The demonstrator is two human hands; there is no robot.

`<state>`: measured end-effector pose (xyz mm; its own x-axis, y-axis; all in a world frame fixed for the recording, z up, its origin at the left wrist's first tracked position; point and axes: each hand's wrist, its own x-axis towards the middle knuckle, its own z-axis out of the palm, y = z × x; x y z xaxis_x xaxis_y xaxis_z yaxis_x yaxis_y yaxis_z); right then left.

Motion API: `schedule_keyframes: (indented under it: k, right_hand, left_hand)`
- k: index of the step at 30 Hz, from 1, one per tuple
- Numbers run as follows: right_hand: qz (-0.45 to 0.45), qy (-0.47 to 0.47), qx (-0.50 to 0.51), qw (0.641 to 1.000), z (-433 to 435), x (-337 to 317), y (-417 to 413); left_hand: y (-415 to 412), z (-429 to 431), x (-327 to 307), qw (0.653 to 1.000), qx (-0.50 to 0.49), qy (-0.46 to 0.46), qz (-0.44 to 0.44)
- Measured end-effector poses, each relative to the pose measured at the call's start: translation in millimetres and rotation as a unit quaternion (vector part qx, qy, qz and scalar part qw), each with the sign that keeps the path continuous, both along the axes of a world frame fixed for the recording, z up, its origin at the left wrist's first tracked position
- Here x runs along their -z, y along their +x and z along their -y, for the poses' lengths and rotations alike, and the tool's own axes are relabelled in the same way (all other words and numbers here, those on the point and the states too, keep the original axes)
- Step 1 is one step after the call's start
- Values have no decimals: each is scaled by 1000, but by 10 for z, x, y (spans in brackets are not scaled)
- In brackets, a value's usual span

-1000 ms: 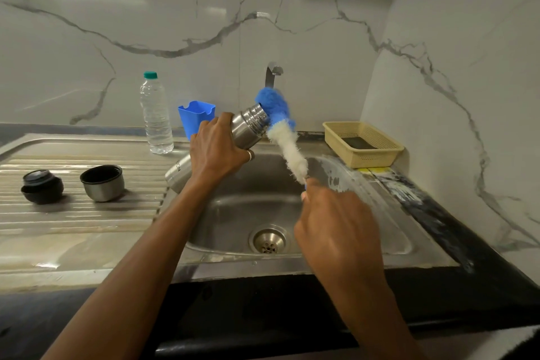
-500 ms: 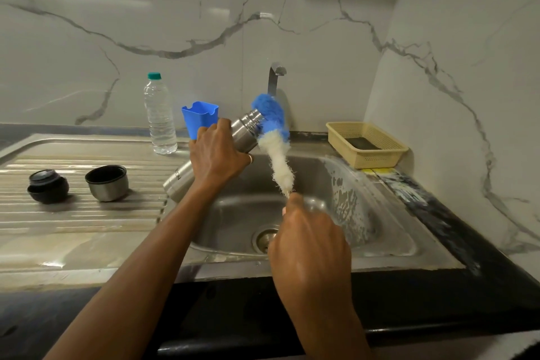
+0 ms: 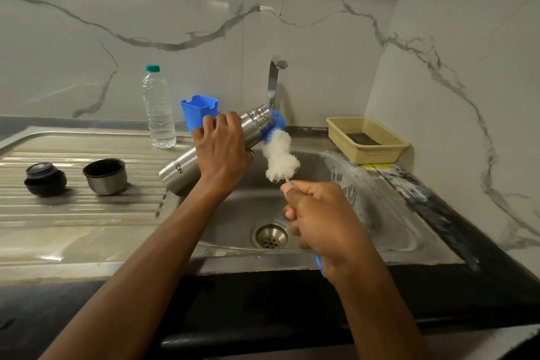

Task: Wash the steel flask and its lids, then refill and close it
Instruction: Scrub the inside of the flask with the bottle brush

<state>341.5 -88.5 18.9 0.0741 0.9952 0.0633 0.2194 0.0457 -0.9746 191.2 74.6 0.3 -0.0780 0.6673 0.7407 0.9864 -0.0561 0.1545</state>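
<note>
At frame centre the left hand [image 3: 223, 152] wraps its fingers round the cylindrical steel flask [image 3: 179, 174], which is held tilted over the steel sink basin [image 3: 394, 231] with its mouth towards the upper right. The right hand [image 3: 321, 219], fist closed, grips the handle of a white-and-blue fluffy bottle brush [image 3: 279, 155], whose blue tip appears to be entering the mouth. At left, on the drainboard, sit the black stopper lid [image 3: 43, 178] and the steel cup lid [image 3: 105, 176].

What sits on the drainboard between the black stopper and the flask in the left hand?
The steel cup lid, mouth up, apart from both the black stopper and the flask that the left hand grips. The head view shows it.
</note>
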Motion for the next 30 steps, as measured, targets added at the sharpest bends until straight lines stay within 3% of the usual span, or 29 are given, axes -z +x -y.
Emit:
schedule_keyframes:
  k: [13,26,30]
  right_hand:
    - [-8,-65,9,998,-168,-122,124]
    - [1,-64,15,998,-249,-160,119]
    - [-2,-79,25,997,-455,-164,113]
  left_hand:
    - [-24,-52,82,995,10,15,-100]
    - [-62,-85,57,992,16,34,-123]
    - [-13,-44,38,991,71,25,-109]
